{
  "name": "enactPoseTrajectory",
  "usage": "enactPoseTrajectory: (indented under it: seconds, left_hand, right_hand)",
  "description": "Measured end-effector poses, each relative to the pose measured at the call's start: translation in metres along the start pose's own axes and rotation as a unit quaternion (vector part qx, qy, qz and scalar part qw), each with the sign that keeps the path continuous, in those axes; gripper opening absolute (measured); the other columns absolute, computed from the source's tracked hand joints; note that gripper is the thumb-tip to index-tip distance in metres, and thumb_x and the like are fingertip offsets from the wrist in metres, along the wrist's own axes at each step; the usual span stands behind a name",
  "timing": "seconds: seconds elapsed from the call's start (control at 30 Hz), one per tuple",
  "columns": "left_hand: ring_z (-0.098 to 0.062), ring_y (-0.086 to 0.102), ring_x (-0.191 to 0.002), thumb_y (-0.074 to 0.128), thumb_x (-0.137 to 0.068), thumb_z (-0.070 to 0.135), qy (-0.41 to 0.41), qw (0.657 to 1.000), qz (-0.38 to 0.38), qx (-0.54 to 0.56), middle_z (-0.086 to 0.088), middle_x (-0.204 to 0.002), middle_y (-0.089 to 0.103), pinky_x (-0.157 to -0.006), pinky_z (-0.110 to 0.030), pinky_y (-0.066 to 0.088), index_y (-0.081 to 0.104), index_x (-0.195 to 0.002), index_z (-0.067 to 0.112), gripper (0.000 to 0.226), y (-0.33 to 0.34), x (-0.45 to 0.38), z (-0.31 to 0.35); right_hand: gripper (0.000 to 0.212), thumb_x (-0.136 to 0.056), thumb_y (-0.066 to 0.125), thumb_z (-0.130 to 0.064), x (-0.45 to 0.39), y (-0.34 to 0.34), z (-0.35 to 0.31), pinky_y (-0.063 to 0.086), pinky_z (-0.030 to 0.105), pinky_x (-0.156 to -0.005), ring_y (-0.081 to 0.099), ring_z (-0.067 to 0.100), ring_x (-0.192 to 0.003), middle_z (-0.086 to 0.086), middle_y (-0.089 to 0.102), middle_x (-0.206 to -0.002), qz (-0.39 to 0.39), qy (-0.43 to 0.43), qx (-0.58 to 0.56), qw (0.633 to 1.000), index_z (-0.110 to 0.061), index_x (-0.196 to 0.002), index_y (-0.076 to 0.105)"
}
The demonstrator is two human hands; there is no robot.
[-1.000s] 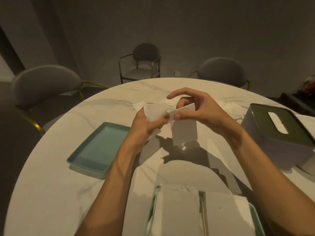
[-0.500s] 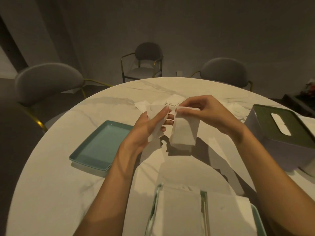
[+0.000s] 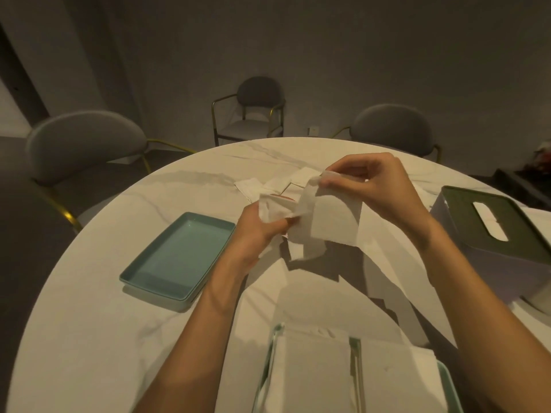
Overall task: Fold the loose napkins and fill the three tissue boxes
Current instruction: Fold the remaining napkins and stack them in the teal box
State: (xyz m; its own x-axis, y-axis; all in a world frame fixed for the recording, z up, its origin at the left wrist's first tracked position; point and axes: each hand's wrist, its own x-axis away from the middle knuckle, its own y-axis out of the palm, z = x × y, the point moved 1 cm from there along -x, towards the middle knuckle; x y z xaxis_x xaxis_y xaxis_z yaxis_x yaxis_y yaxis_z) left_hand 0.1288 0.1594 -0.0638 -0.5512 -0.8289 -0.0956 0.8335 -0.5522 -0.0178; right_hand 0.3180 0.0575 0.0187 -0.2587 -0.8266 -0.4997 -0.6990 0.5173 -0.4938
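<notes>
While our left hand (image 3: 262, 225) and right hand (image 3: 375, 186) pinch a napkin (image 3: 328, 225), three grey chairs (image 3: 259, 108) ring the marble counter (image 3: 89, 308) from ten to one o'clock.

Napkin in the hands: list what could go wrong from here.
1. The napkin hangs limp, pinched only at its top edge by the right hand and bunched in the left hand; the fold may come out crooked or the thin paper may tear.
2. It dangles just above loose napkins on the table; a sweep could scatter them.
3. The tissue box sits close to the right forearm and might be nudged.
</notes>
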Motion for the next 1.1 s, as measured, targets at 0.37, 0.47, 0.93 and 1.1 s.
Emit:
enactPoseTrajectory:
  seconds: [0.37,0.47,0.93,1.1]
  left_hand:
    - [-0.024,0.068,-0.085,0.078,-0.089,0.005,-0.031,0.982,0.123,0.142,-0.010,-0.098,0.078,-0.078,-0.041,0.057,0.076,-0.109,0.013,0.022,-0.010,-0.006,0.007]
    - [-0.037,0.069,-0.093,0.077,-0.089,0.005,-0.037,0.986,0.068,0.151,-0.016,-0.104,0.077,-0.079,-0.045,0.054,0.075,-0.111,0.008,0.023,-0.008,-0.004,0.007]
    - [-0.030,0.073,-0.104,0.068,-0.097,0.024,-0.125,0.967,-0.081,0.207,-0.017,-0.115,0.075,-0.088,-0.042,0.059,0.071,-0.119,0.014,0.025,0.022,0.007,0.016]
    - [-0.033,0.068,-0.099,0.046,-0.109,0.027,-0.136,0.948,-0.062,0.281,-0.022,-0.118,0.070,-0.082,-0.041,0.055,0.072,-0.118,0.009,0.032,0.017,0.003,-0.003]
  right_hand:
    - [0.015,-0.078,0.076,-0.038,0.003,-0.008,-0.014,0.054,0.021,-0.062,0.068,0.014,-0.089,-0.011,0.072,-0.091,-0.061,-0.026,-0.120,0.991,-0.026,-0.087,0.074]
    - [0.002,-0.081,0.078,-0.034,0.004,-0.004,-0.012,0.058,0.023,-0.071,0.069,0.018,-0.089,-0.009,0.072,-0.088,-0.083,-0.031,-0.162,0.983,-0.034,-0.081,0.076]
    - [0.038,-0.072,0.081,-0.054,0.006,0.025,0.020,0.062,0.029,-0.076,0.067,0.015,-0.087,-0.013,0.071,-0.096,-0.043,-0.025,-0.006,0.999,-0.027,-0.098,0.073]
    - [0.026,-0.073,0.073,-0.055,0.004,0.016,0.004,0.056,0.019,-0.069,0.066,0.003,-0.093,-0.020,0.071,-0.087,-0.111,0.023,-0.021,0.993,-0.034,-0.088,0.075]
